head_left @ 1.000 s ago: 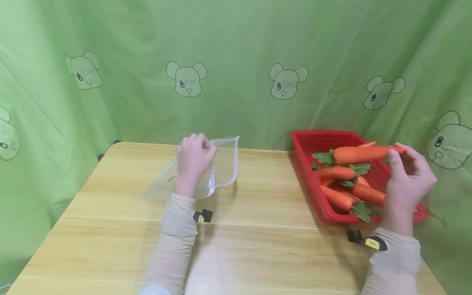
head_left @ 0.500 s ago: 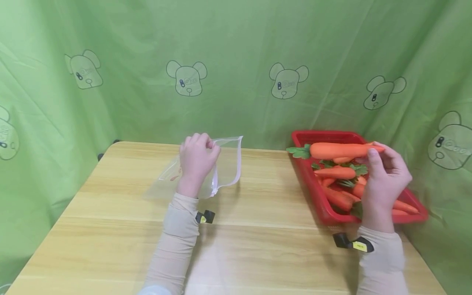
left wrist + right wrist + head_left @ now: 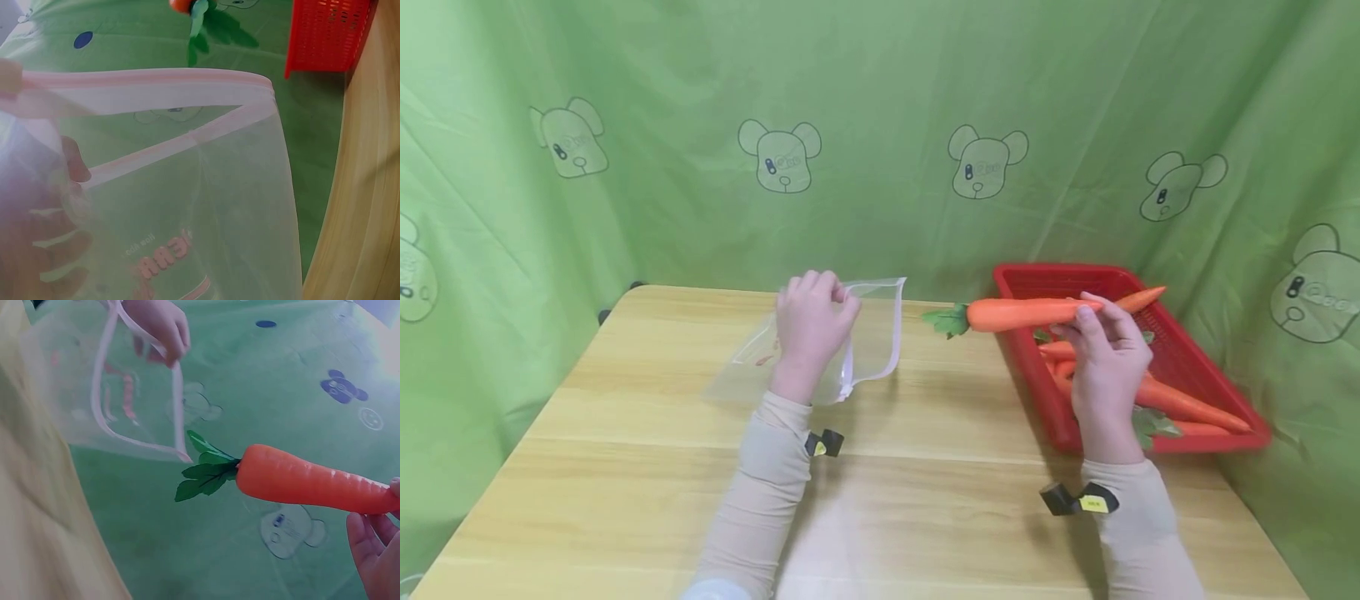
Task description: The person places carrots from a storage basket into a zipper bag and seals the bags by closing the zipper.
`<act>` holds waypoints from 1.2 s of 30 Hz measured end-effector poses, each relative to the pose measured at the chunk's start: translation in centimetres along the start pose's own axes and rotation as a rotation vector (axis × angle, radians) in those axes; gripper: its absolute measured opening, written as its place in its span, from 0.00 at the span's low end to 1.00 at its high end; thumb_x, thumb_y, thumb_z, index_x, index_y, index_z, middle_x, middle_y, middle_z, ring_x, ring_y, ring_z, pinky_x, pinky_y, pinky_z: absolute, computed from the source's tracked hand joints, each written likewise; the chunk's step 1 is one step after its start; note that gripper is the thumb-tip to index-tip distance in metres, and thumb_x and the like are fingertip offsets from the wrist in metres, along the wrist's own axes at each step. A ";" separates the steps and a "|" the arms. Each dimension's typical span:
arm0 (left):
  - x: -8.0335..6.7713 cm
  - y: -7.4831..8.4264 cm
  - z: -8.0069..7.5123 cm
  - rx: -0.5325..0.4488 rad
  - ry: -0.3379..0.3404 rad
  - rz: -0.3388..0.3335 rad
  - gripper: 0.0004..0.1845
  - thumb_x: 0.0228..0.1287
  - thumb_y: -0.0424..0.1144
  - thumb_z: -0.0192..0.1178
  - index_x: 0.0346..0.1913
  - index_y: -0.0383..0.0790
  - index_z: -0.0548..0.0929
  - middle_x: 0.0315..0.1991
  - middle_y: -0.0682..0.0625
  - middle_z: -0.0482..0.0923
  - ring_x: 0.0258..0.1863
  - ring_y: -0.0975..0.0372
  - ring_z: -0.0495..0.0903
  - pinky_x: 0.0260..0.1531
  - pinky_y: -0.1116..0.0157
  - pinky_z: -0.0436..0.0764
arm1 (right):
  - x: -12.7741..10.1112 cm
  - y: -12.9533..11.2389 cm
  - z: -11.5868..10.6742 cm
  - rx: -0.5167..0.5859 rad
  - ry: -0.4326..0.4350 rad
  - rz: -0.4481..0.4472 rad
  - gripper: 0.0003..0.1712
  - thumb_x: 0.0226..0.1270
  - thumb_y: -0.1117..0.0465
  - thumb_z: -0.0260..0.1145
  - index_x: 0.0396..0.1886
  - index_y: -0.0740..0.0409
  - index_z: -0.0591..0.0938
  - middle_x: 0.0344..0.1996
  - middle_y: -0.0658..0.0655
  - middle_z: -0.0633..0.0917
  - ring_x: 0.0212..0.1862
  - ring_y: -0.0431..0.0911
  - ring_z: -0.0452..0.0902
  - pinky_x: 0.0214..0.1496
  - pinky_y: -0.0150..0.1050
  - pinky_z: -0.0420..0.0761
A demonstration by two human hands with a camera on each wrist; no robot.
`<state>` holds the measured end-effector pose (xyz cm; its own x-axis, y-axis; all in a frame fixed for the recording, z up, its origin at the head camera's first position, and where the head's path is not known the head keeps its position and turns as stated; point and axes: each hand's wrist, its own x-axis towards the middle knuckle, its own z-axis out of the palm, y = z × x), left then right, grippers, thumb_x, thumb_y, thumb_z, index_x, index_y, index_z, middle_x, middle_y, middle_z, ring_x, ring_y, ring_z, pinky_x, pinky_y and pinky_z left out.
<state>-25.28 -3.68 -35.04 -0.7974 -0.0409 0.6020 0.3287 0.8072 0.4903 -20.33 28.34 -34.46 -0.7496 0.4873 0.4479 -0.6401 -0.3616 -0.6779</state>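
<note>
While my left hand [image 3: 812, 329] pinches the rim of the clear bag [image 3: 868, 342] with curled fingers, holding its mouth open above the table [image 3: 625, 433], my right hand [image 3: 1105, 362] grips a carrot [image 3: 1022, 313] by its thin end. The carrot lies level in the air, leaves toward the bag, between it and the red basket [image 3: 1180, 358] of carrots. Both forearms reach forward over the wooden top, with green bear-print cloth [image 3: 880, 125] behind.

Bare table [image 3: 940, 417] lies between bag [image 3: 880, 333] and basket [image 3: 1180, 358]. The bag's mouth gapes toward the carrot [image 3: 1022, 313]; nothing stands between.
</note>
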 end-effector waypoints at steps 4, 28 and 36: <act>-0.1 0.1 0.2 0.008 -0.013 0.001 0.08 0.59 0.44 0.58 0.27 0.44 0.76 0.30 0.50 0.78 0.34 0.55 0.74 0.43 0.55 0.74 | -0.7 0.7 0.5 0.006 -0.017 0.056 0.15 0.59 0.74 0.66 0.47 0.78 0.79 0.31 0.60 0.85 0.28 0.48 0.85 0.34 0.38 0.86; -0.4 0.9 0.2 -0.025 0.006 0.023 0.07 0.56 0.42 0.60 0.27 0.44 0.76 0.29 0.51 0.77 0.33 0.56 0.72 0.36 0.59 0.71 | -5.0 4.6 2.5 -0.270 -0.219 0.298 0.18 0.62 0.73 0.64 0.53 0.74 0.77 0.33 0.51 0.82 0.38 0.40 0.81 0.47 0.42 0.85; -0.4 1.1 0.2 -0.017 -0.022 0.015 0.07 0.57 0.42 0.59 0.27 0.45 0.76 0.29 0.52 0.77 0.33 0.57 0.72 0.37 0.60 0.71 | -5.3 4.7 2.3 -0.589 -0.296 0.258 0.20 0.63 0.65 0.67 0.53 0.71 0.79 0.26 0.48 0.80 0.26 0.40 0.79 0.35 0.30 0.83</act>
<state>-24.67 -2.71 -34.89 -0.8030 -0.0158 0.5957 0.3493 0.7975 0.4920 -19.81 22.24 -38.71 -0.9329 0.1769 0.3138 -0.3013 0.0942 -0.9489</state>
